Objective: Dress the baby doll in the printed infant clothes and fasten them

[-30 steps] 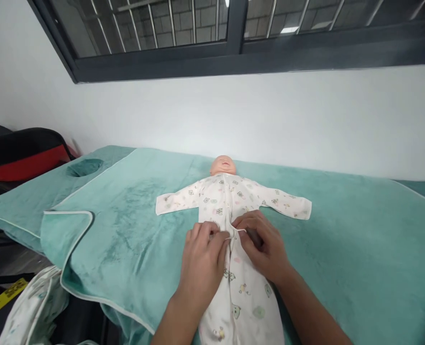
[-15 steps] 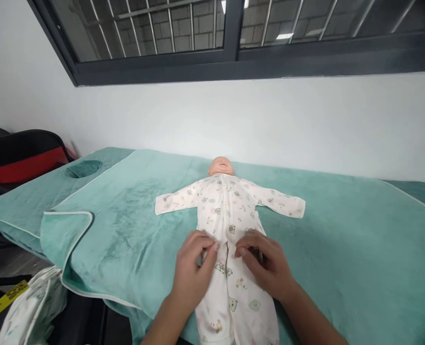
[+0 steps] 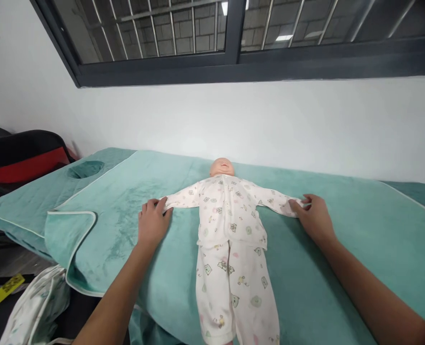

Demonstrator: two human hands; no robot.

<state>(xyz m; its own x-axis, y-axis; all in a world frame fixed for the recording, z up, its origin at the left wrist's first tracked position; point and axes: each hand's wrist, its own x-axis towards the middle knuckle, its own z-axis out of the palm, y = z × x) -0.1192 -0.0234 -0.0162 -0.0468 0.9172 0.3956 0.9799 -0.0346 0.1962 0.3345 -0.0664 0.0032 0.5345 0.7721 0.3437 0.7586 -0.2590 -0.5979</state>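
A baby doll (image 3: 222, 167) lies on its back with its head toward the wall, dressed in a white printed top (image 3: 227, 211) and matching trousers (image 3: 218, 287). Both sleeves are stretched out sideways. My left hand (image 3: 154, 223) is at the cuff of the left-side sleeve (image 3: 183, 197), its thumb and forefinger closed on the fabric end. Out on the other side, my right hand (image 3: 316, 218) pinches the cuff of the right-side sleeve (image 3: 275, 199). The top's hem overlaps the trousers' waist. The doll's hands are not visible.
A green plush cover (image 3: 342, 249) lies over the bed, its edge folded at the left near a face hole (image 3: 86, 169). A black-and-red chair (image 3: 25, 158) stands far left. Bundled printed cloth (image 3: 36, 306) and a yellow strip (image 3: 4, 293) are lower left. Behind is a white wall (image 3: 234, 124).
Both hands have left the waist of the outfit and moved outward and up to the sleeve cuffs. The top's hem now lies flat and visible over the trousers.
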